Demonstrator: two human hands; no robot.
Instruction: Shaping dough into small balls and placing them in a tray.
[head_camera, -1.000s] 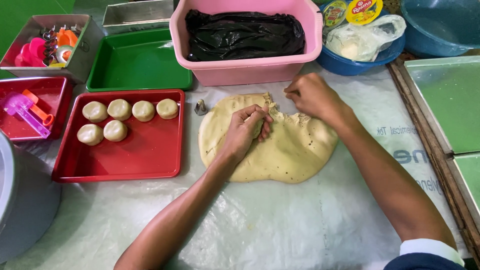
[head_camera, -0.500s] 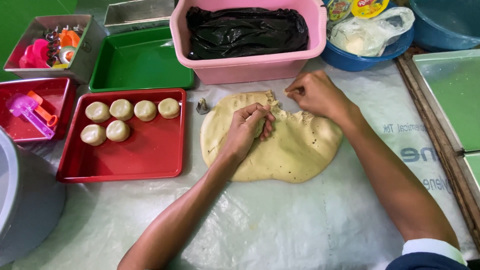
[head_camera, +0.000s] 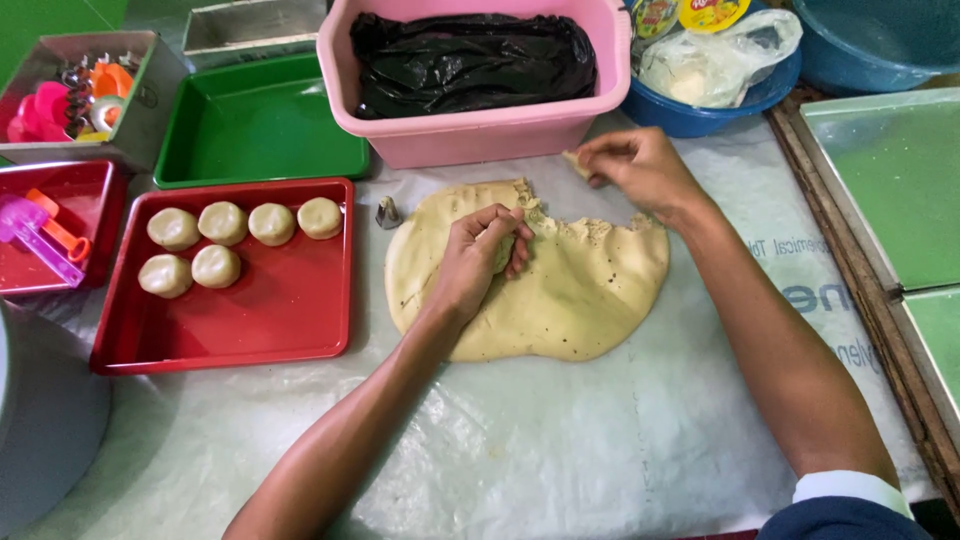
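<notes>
Left hand (head_camera: 478, 262) curls on the dough (head_camera: 560, 300); right hand (head_camera: 640, 170) pinches a piece.

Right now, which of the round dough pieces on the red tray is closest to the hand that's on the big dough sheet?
The rightmost ball in the back row, beside the tray's right rim, is nearest the left hand. The other five lie further left.

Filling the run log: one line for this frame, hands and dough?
left hand: curled on dough lump | right hand: pinching dough scrap | dough sheet: flat on table | red tray: six dough balls
</notes>
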